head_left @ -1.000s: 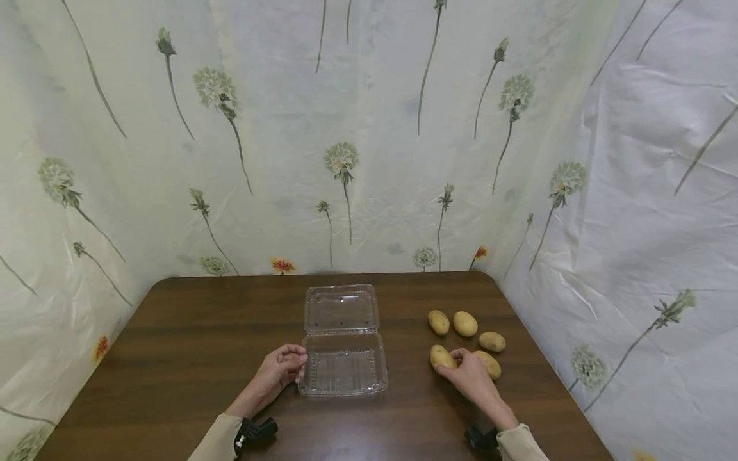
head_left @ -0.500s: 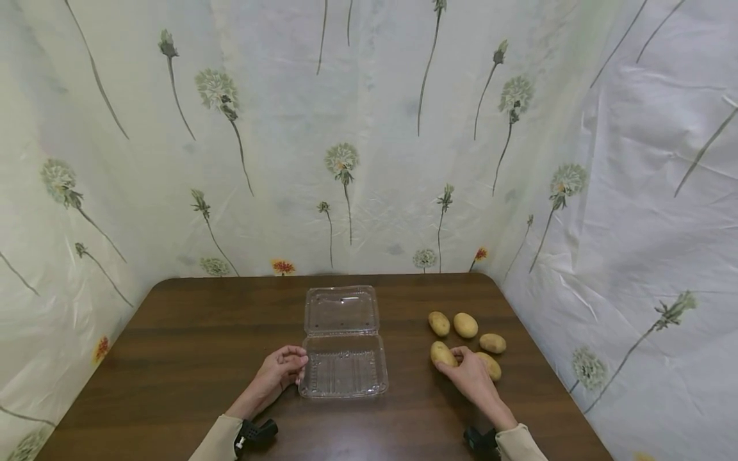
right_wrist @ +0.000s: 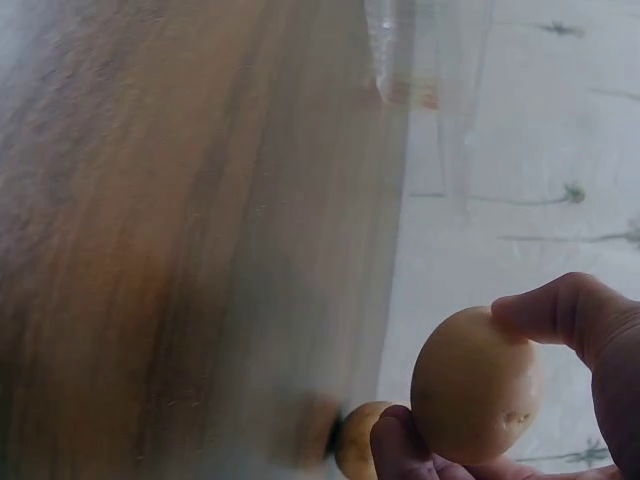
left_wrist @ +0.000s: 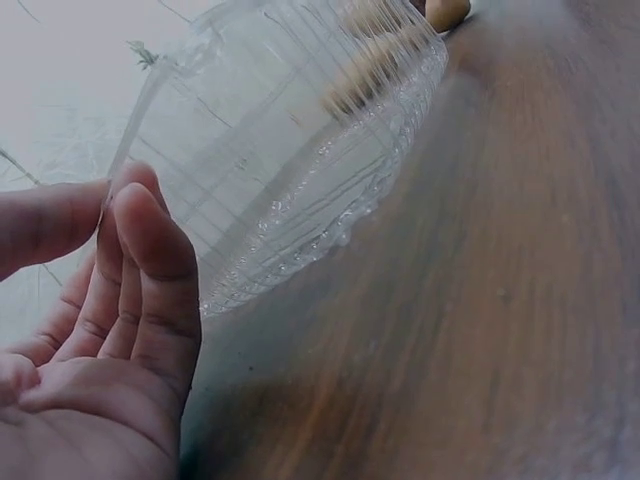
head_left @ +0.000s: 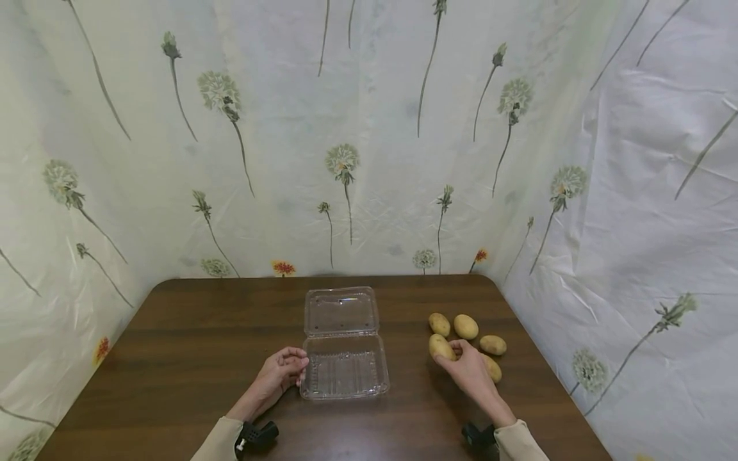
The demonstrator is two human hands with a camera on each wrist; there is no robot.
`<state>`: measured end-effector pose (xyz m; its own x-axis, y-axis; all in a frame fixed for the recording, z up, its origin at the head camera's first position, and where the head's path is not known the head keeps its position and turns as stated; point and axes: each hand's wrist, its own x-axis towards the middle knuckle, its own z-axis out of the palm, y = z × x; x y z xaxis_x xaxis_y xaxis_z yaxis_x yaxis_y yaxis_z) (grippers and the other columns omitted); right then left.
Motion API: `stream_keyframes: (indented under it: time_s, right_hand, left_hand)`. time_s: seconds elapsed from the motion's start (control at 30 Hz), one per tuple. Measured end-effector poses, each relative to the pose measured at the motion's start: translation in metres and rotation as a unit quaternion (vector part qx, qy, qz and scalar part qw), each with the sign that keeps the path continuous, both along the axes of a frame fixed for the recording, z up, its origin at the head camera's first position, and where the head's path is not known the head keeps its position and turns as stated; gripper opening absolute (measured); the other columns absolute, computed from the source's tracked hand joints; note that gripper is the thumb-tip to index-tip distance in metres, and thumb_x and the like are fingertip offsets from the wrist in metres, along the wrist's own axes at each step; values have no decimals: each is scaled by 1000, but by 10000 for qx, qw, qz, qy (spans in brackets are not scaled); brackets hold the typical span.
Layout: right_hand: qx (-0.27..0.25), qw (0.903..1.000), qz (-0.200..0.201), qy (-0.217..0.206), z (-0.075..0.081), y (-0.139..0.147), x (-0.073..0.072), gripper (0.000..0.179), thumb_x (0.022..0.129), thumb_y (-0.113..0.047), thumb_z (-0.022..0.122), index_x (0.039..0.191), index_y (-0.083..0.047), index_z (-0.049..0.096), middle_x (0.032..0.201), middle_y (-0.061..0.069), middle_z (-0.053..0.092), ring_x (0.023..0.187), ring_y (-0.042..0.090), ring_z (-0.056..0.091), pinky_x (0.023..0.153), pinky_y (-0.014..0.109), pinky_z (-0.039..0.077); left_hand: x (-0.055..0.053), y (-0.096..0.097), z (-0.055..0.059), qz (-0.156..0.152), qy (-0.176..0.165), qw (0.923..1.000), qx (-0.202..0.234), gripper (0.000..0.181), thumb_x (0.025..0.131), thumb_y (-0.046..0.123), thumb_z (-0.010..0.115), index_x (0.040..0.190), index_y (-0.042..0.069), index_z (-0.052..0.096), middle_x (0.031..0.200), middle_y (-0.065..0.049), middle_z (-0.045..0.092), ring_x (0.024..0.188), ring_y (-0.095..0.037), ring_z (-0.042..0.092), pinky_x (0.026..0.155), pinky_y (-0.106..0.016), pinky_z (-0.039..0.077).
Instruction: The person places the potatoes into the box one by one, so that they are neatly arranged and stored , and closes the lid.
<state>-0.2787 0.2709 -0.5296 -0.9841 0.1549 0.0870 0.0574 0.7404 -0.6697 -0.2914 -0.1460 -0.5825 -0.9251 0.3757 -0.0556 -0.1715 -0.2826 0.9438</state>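
My left hand (head_left: 279, 378) pinches the left rim of a clear plastic clamshell container (head_left: 344, 368) between thumb and fingers. The container lies open on the table, its lid (head_left: 341, 312) folded back toward the far edge. In the left wrist view the thumb and fingertips meet at the edge of the clear wall (left_wrist: 240, 160). My right hand (head_left: 469, 371) holds a potato (head_left: 441, 347) by thumb and fingers; in the right wrist view this potato (right_wrist: 475, 385) appears raised, with another potato (right_wrist: 358, 440) behind it.
Several more potatoes lie right of the container: one (head_left: 439, 324) and another (head_left: 466, 326) at the back, one (head_left: 492, 345) to the right, and one (head_left: 492, 369) partly hidden behind my right hand. The brown wooden table (head_left: 219, 333) ends at a flower-printed curtain (head_left: 380, 160).
The right hand's potato has risen a little and moved slightly toward the far side, nearing the back potatoes in the head view. My left hand stays at the container's rim.
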Motion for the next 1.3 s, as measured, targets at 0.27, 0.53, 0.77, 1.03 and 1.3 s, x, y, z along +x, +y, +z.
stream_keyframes:
  time_s: [0.27, 0.53, 0.77, 1.03, 1.3]
  right_hand:
    - [-173, 9998, -24, 43, 7, -10, -3, 58, 82, -45, 72, 119, -3, 58, 116, 17, 64, 100, 26, 63, 84, 43, 51]
    - [-332, 9993, 108, 157, 14, -20, -9, 60, 82, -44, 72, 120, -1, 57, 116, 19, 63, 102, 28, 63, 84, 42, 53]
    - [-396, 9986, 149, 315, 27, -38, -14, 56, 81, -40, 74, 119, -1, 58, 116, 17, 64, 104, 28, 64, 86, 43, 53]
    - [-520, 9968, 334, 510, 38, -63, -21, 50, 82, -37, 75, 115, -2, 61, 108, 15, 65, 96, 26, 63, 81, 40, 53]
    - [-707, 9952, 450, 498, 50, -89, -28, 50, 81, -37, 76, 115, -5, 60, 108, 14, 65, 97, 25, 62, 84, 40, 52]
  left_hand:
    - [0, 0, -1, 35, -3, 10000, -61, 35, 97, 15, 59, 120, -6, 42, 79, 2, 62, 66, -10, 57, 61, -23, 49]
    - [0, 0, 2, 71, -80, 9999, -97, 37, 96, 14, 59, 121, -7, 41, 79, 1, 62, 66, -9, 59, 61, -24, 49]
    - [0, 0, 3, 71, -53, 9998, -170, 38, 96, 15, 59, 121, -7, 41, 80, 2, 61, 66, -9, 58, 61, -24, 49]
    - [-1, -1, 2, -1, -27, 10000, -94, 31, 97, 13, 57, 118, -5, 43, 79, 2, 62, 66, -9, 58, 61, -24, 49]
    - [-1, -1, 3, 16, -53, 9999, -91, 32, 96, 14, 59, 117, -5, 43, 80, 0, 61, 66, -10, 58, 61, -24, 49]
